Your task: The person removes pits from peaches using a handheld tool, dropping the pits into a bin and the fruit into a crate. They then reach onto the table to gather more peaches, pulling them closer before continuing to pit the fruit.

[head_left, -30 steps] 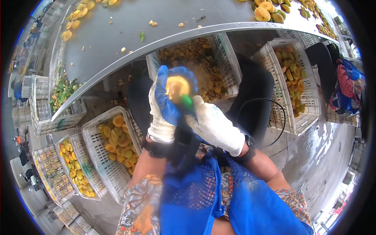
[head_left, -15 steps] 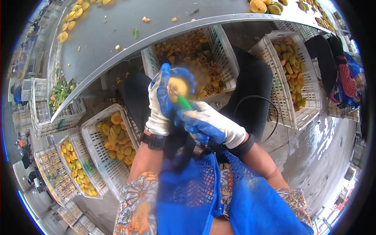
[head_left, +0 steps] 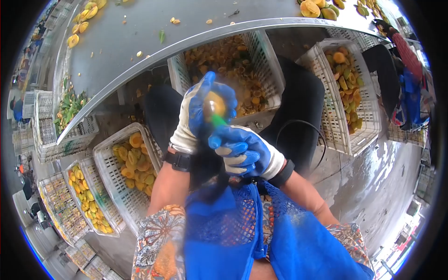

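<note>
The table (head_left: 121, 37) spanned the top, its edge hiding part of a crate (head_left: 267, 56) of peelings beyond the knees (head_left: 302, 107). Fruit crates (head_left: 368, 114) stood either side. The left hand (head_left: 199, 109) clasped a fruit (head_left: 215, 102); the right hand (head_left: 249, 151) clenched a blurred green tool (head_left: 218, 120) at it.

Gloves (head_left: 275, 164) on left hand (head_left: 200, 109), right hand (head_left: 249, 150): blue, white
Fruit (head_left: 215, 102) in left hand: yellow
Handle (head_left: 218, 120) at right hand: green
Sleeve (head_left: 158, 240) below left hand: orange-and-grey floral
Counter (head_left: 154, 28) beyond hands: grey
</note>
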Available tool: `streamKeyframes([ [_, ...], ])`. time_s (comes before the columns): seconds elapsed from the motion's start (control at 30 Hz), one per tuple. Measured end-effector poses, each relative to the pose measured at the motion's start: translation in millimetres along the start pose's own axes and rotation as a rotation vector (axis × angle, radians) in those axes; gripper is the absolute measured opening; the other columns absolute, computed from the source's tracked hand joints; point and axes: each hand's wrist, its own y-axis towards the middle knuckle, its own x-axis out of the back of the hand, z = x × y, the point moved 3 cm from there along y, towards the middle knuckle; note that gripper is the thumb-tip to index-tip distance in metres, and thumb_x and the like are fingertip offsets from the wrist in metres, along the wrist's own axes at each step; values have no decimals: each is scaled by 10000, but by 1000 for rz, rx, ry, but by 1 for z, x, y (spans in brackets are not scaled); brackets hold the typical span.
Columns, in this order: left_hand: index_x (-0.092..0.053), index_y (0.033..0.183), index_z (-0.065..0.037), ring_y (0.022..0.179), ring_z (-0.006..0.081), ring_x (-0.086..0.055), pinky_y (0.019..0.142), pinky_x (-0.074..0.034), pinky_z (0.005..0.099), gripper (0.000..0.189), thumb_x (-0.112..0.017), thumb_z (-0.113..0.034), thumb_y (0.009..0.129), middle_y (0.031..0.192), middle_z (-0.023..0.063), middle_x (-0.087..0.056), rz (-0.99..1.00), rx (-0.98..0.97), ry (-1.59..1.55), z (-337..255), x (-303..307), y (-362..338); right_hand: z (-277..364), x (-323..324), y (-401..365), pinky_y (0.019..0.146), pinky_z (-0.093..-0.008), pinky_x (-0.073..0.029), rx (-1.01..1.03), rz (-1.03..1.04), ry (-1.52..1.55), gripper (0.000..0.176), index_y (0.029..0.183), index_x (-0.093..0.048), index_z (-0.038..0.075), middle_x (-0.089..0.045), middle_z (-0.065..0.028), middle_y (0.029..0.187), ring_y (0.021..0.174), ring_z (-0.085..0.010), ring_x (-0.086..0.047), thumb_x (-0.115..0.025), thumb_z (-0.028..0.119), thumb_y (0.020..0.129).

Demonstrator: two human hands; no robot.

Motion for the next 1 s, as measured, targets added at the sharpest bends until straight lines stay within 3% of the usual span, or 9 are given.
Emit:
streamKeyframes([
  [0.27, -633, 1085, -36, 844, 250, -692, 742, -602, 383, 456, -501, -463, 994, 920, 113, -693, 120, -21, -527, 41, 36, 47, 13, 17, 0, 412, -235, -356, 78, 229, 224, 381, 1087, -580, -18, -464, 56, 650, 414, -44, -417, -401, 317, 1059],
  [0.33, -644, 1081, -25, 862, 264, -691, 786, -587, 400, 493, -488, -484, 987, 936, 122, -701, -155, -216, -315, 31, 32, 31, 19, 7, -10, 411, -230, -349, 163, 123, 41, 364, 1069, -588, -17, -453, 58, 640, 405, -40, -404, -430, 310, 1053],
  [0.47, -657, 1138, -10, 968, 291, -684, 871, -554, 412, 522, -470, -476, 996, 1045, 146, -710, -146, -261, -253, -4, 38, -2, 51, 17, -18, 426, -287, -403, 401, -635, -960, 285, 1044, -562, 14, -571, -17, 664, 450, -137, -529, -560, 295, 994],
  [0.53, -650, 1153, -8, 988, 285, -680, 876, -551, 413, 503, -461, -452, 1009, 1065, 146, -706, -311, -425, 10, -28, 46, -37, 62, 50, -14, 490, -415, -469, 681, -903, -2093, 258, 1017, -531, 19, -651, -140, 710, 547, -288, -628, -595, 260, 949],
  [0.6, -644, 1164, -9, 994, 271, -678, 877, -548, 409, 476, -464, -425, 1020, 1076, 138, -704, -381, -539, 231, -56, 56, -78, 63, 79, -16, 631, -479, -527, 397, -1024, -2383, 255, 996, -540, -12, -676, -219, 762, 718, -370, -678, -580, 228, 920],
  [0.73, -669, 1061, 6, 800, 148, -657, 709, -543, 284, 355, -613, -334, 971, 926, 82, -691, -814, -462, 631, -93, 129, -154, 70, 80, -18, 684, -512, -522, 228, -1033, -2249, 260, 1009, -595, -10, -670, -256, 791, 757, -401, -673, -549, 219, 896],
  [0.87, -657, 1102, 47, 892, 200, -661, 804, -523, 332, 393, -704, -282, 892, 1024, 123, -717, -1073, -254, 2097, -120, 188, -174, 79, 78, -20, 700, -513, -525, 154, -1012, -2208, 323, 1078, -568, -30, -678, -241, 805, 767, -400, -676, -539, 246, 912],
  [0.93, -642, 1169, 45, 990, 214, -650, 885, -507, 339, 416, -715, -249, 884, 1132, 150, -692, -1015, -450, 1276, -160, 147, -124, 84, 77, -18, 697, -486, -544, 81, -917, -2182, 358, 1122, -554, -59, -682, -248, 825, 746, -385, -686, -517, 240, 929],
  [1.0, -656, 1169, 17, 883, 132, -636, 824, -514, 274, 314, -689, -162, 912, 1025, 73, -703, -896, -574, 1389, -195, 85, -63, 84, 57, -17, 695, -519, -507, 407, -902, -2031, 296, 1020, -552, -6, -667, -234, 785, 768, -429, -654, -542, 278, 938],
])
